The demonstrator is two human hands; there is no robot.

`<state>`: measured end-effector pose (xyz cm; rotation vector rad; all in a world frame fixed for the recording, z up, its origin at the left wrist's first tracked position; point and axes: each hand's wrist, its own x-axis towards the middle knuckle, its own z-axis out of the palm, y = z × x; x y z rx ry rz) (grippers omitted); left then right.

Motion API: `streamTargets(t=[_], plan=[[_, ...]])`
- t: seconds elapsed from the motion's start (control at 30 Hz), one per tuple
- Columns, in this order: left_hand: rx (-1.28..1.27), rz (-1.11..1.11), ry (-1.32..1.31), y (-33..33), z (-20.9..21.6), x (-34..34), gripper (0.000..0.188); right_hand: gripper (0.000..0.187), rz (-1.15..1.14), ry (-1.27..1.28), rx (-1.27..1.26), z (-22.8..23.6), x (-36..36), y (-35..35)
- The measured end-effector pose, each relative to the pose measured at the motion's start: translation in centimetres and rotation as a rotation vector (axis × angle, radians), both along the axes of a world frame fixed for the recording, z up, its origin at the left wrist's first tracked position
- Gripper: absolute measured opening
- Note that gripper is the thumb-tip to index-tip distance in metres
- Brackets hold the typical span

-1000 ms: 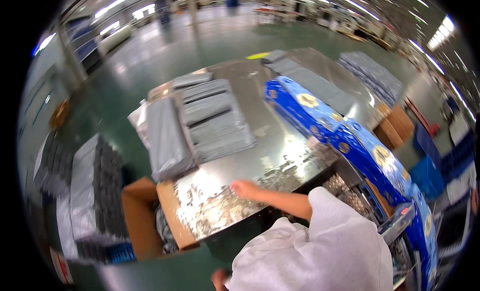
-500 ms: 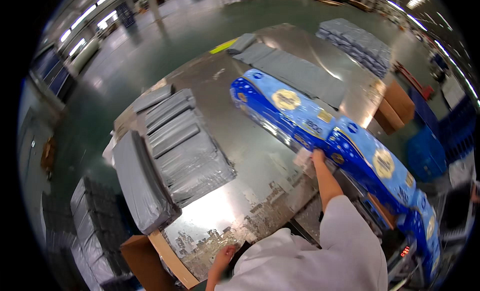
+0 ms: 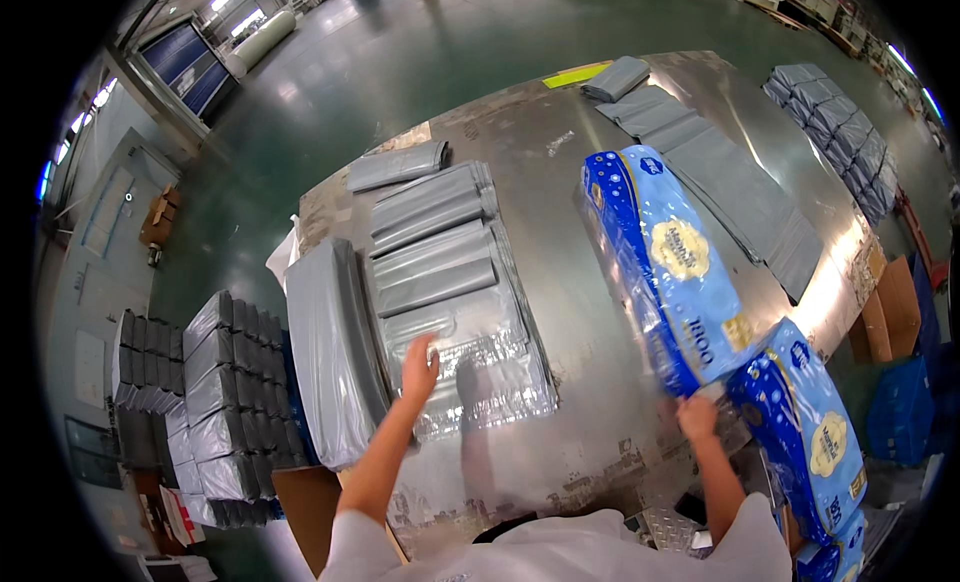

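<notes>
Over a stack of flat grey plastic bags (image 3: 450,327) on the left of the metal table, my left hand (image 3: 420,370) reaches out, fingers apart and holding nothing that I can see. My right hand (image 3: 697,418) is closed at the near end of a long blue plastic-wrapped tissue pack (image 3: 675,257), which lies lengthwise on the table. A second blue pack (image 3: 815,432) sits just right of that hand, almost end to end with the first. Part of a third shows at the lower right edge.
A thick grey bundle (image 3: 335,352) lies along the table's left edge. More grey bags (image 3: 715,162) overlap at the far right of the metal table (image 3: 565,282). Stacked grey bundles (image 3: 215,392) stand left of it. Cardboard boxes (image 3: 890,307) and a blue bin (image 3: 900,402) are to the right.
My left hand has risen from the table's near edge to the grey bags. My view has turned left. The first blue pack now points more straight away from me, with my right hand still at its near end.
</notes>
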<state>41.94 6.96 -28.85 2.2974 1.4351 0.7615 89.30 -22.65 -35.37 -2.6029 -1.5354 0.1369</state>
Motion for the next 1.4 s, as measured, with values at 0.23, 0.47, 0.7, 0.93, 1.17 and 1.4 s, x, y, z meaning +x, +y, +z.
streamTargets(t=[0.23,0.47,0.7,0.93,1.17,1.4], plan=[[-0.078,-0.046,0.601,21.8,-7.0,1.3,0.067,0.035,0.248,0.405,-0.025,-2.4,-16.0,2.2],[-0.347,-0.143,0.773,21.2,-5.2,0.1,0.038,0.040,-0.449,0.454,0.181,4.1,-13.1,-1.5],[-0.151,-0.362,0.400,7.7,-4.6,-1.5,0.025,0.032,-0.215,0.412,0.250,2.0,-10.8,-1.5],[-0.149,-0.422,0.546,-6.7,-6.3,-2.5,0.036,0.017,0.171,0.895,0.451,10.0,-11.6,3.1],[-0.396,-0.377,0.689,-12.4,-4.6,-2.7,0.078,0.023,0.012,1.547,0.621,24.5,-7.2,9.7],[-0.402,-0.353,0.654,-13.8,-4.8,-3.5,0.080,0.029,0.014,1.585,0.556,31.6,-10.1,15.9]])
